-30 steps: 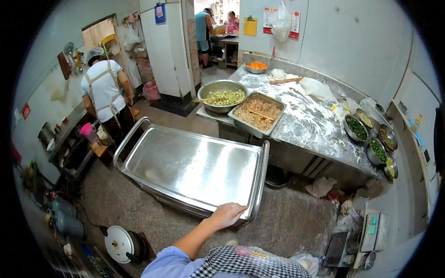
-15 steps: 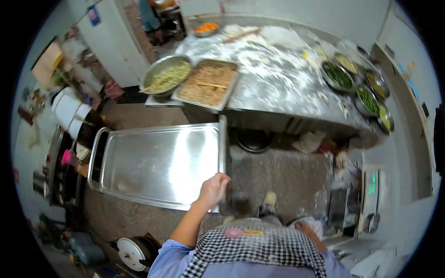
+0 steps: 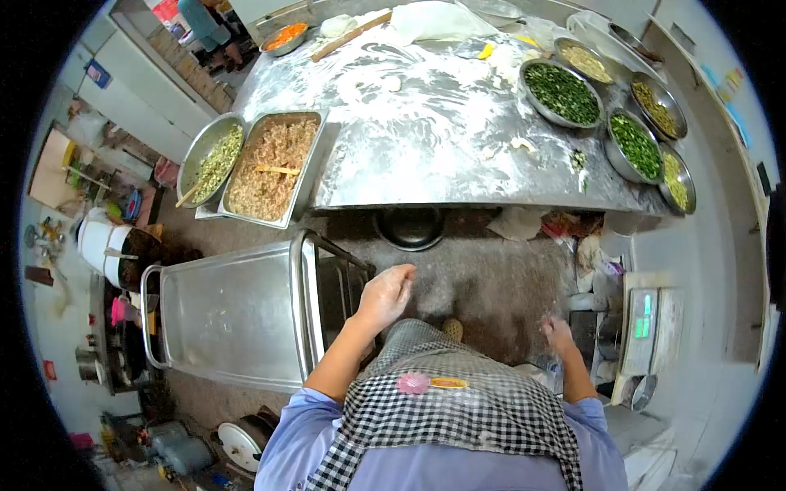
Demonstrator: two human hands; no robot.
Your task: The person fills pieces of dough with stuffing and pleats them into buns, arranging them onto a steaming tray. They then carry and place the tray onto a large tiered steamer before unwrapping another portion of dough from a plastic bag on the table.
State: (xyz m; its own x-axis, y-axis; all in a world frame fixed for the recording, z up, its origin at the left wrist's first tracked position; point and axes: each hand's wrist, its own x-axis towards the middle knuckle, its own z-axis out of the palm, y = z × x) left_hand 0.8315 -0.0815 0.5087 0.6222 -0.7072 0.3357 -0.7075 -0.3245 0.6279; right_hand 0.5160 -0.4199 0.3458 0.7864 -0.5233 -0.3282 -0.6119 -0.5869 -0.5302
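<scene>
My left hand (image 3: 386, 298) is in the air just right of the metal cart (image 3: 233, 311), its floury fingers loosely curled together with nothing visible in them. My right hand (image 3: 558, 334) hangs low by my right side, near the scale (image 3: 643, 315). Its fingers look curled in, and nothing shows in them. Ahead of me stands a steel worktable (image 3: 385, 176) dusted with flour. On its left corner are a rectangular pan of minced filling (image 3: 270, 168) with a wooden utensil (image 3: 277, 170) in it, and a bowl of chopped pale-green filling (image 3: 217, 164).
Bowls of chopped greens (image 3: 562, 92) and other ingredients line the table's right end. Dough (image 3: 438, 23), a rolling pin (image 3: 352, 35) and a bowl of orange shreds (image 3: 286, 37) lie along the back. A black basin (image 3: 409, 229) sits beneath the table. Another person (image 3: 205, 24) stands beyond the doorway.
My view has shifted towards the worktable, and the cart now appears farther left. My left hand has come away from the cart's right edge. My right hand has swung forward from my side.
</scene>
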